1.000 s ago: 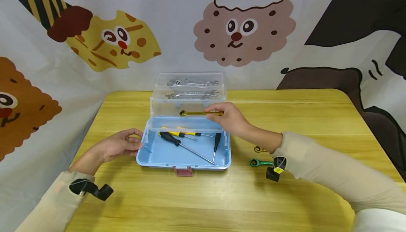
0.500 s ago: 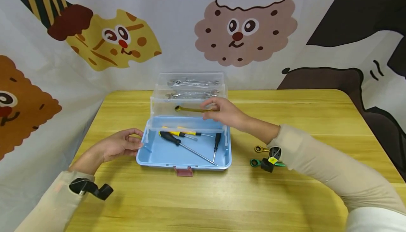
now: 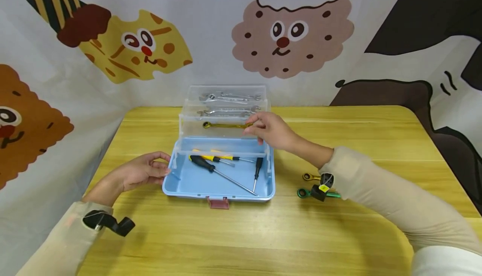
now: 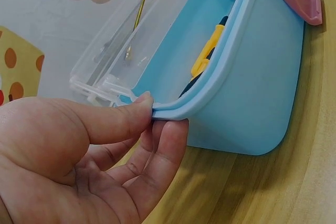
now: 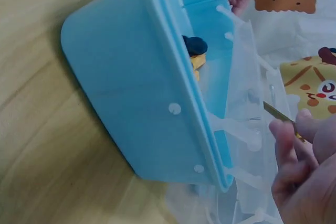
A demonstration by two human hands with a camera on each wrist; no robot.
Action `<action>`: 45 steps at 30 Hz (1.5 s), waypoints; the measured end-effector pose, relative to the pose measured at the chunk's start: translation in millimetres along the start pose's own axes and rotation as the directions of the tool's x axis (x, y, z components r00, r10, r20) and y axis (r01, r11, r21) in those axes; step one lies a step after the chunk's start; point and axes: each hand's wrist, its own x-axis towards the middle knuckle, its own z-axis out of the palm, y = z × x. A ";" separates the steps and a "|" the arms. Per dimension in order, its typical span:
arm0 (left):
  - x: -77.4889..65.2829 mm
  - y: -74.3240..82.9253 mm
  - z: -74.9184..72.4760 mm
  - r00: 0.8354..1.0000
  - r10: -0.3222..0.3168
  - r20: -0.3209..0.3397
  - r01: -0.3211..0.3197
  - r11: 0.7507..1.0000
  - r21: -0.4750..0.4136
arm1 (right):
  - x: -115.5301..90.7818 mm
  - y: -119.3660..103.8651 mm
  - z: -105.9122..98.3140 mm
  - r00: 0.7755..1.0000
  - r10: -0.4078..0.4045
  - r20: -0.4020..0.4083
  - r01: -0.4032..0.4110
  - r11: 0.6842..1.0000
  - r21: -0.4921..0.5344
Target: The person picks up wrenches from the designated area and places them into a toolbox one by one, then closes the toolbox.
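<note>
My right hand (image 3: 273, 130) pinches one end of a gold ratchet wrench (image 3: 226, 125) over the lowest clear tray (image 3: 188, 130) of a blue toolbox (image 3: 218, 197). In the right wrist view part of the wrench (image 5: 278, 113) shows beside the fingertips. My left hand (image 3: 141, 172) holds the toolbox's left rim; the left wrist view shows thumb and fingers pinching that rim (image 4: 170, 113). Inside the box lie a large black screwdriver (image 3: 202, 163), a small black screwdriver (image 3: 258, 168) and two yellow-handled screwdrivers (image 3: 222, 156).
Silver wrenches (image 3: 229, 112) lie in the upper clear trays. Right of the box, a second gold wrench (image 3: 309, 176) and a green wrench (image 3: 303, 193) rest on the wooden table (image 3: 241, 242), partly hidden by my right wrist's camera. A cartoon-printed cloth (image 3: 211, 37) hangs behind.
My right hand has carried the gold wrench up and a little left, from above the box's back edge to over the lowest clear tray. My left hand stays on the rim.
</note>
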 end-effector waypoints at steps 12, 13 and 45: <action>0.9 -2.4 -2.9 1.000 0.000 0.006 0.000 1.000 -0.005 | 5.8 5.4 9.9 0.993 -0.050 -0.105 -0.002 0.896 -0.444; 0.7 -2.5 -2.9 1.000 0.000 0.007 0.000 1.000 -0.007 | 5.9 5.1 10.7 0.993 -0.048 -0.107 -0.005 0.892 -0.451; 0.4 -2.2 -0.9 1.000 0.004 0.005 -0.005 1.000 0.022 | -35.5 9.9 -4.9 0.934 -0.332 0.134 0.342 0.716 -0.609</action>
